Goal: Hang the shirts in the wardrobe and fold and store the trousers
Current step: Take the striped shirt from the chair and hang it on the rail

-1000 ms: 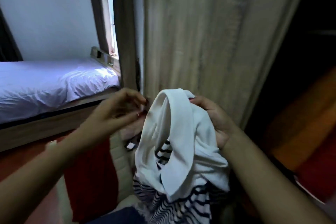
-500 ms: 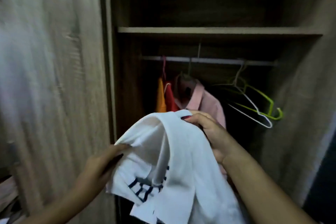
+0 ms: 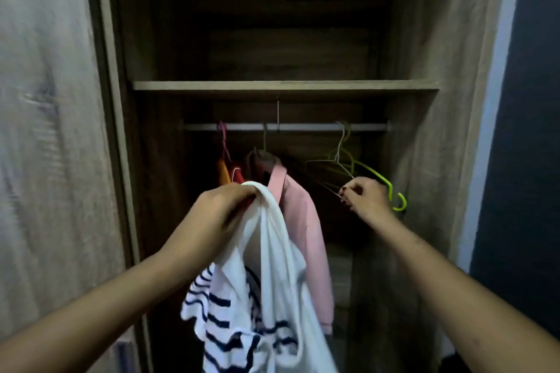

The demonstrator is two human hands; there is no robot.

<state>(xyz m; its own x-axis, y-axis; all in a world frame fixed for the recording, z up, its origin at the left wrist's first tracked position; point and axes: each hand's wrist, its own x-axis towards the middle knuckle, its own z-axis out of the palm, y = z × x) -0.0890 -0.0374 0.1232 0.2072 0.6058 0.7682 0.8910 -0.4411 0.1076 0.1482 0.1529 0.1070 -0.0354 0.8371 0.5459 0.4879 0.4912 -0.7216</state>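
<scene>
My left hand grips the top of a white shirt with navy stripes, which hangs down in front of the open wardrobe. My right hand is pinched on a thin white wire hanger that hangs from the metal rail at the right. A green hanger hangs beside it, partly behind my hand. A pink shirt hangs on the rail at the middle, just behind the white shirt. Orange and red garments hang to its left.
A wooden shelf crosses the wardrobe above the rail. The wardrobe door stands at the left and the side panel at the right. A dark wall lies beyond it.
My right hand let go of the white shirt and reached right to the wire hanger. My left hand moved up to the shirt's top. The view rose to the wardrobe.
</scene>
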